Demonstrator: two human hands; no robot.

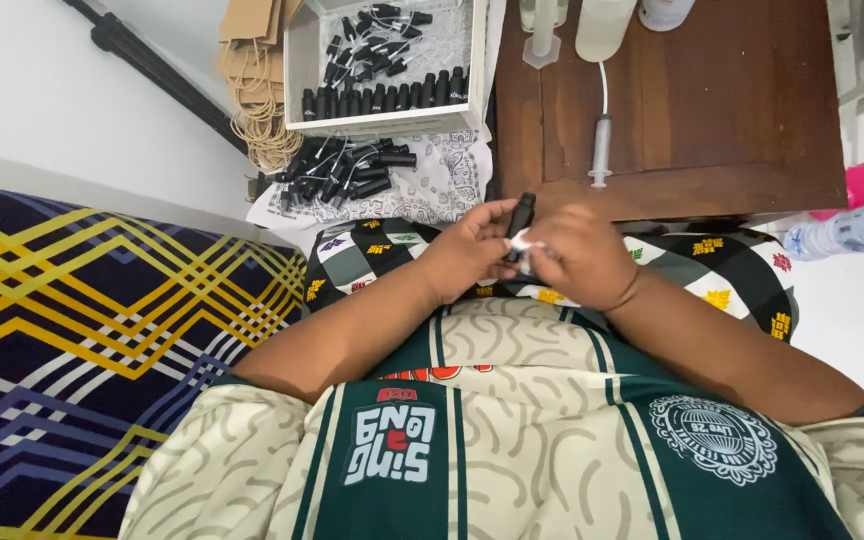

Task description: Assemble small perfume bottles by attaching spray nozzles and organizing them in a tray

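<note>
1. Two hands: left hand (pixel 467 255), right hand (pixel 582 258).
2. One small black bottle (pixel 520 215) held between them, with one white wad (pixel 523 243).
3. One white box (pixel 384 68) of black bottles, too many and too crowded to count.
4. One loose heap of black bottles (pixel 344 170) on patterned cloth, likewise uncountable.
5. One syringe (pixel 601 150) on the desk (pixel 712 110).
6. One bundle of brown paper bags (pixel 252 40).

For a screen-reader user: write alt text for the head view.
Both hands hold a small black bottle over the lap, the left hand gripping it, the right hand pressing a white wipe against it. More black bottles fill a white box ahead.
</note>
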